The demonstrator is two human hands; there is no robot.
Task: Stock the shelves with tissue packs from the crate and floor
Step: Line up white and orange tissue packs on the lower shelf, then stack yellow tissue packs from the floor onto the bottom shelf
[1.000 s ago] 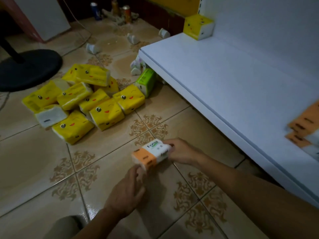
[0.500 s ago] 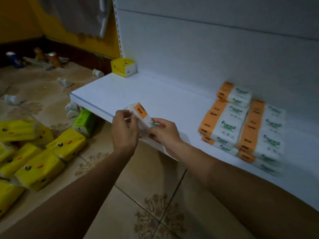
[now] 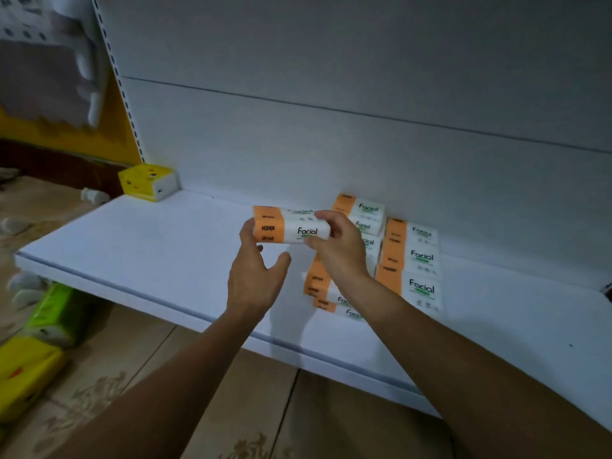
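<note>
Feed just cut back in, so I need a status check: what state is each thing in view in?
held orange pack: above the shelf, not set down.
right hand: grips its right end.
left hand: straight fingers touch its left end.
stacked orange packs: piled on the shelf, at the back.
yellow pack: on the shelf's back-left corner.
green pack: lying on the floor.

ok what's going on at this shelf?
A person is stocking tissue packs. The right hand grips one orange pack above the shelf; the left hand touches its other end. It is not yet set down. The stacks of matching packs sit to its right; a yellow pack sits in the back left corner.
</note>
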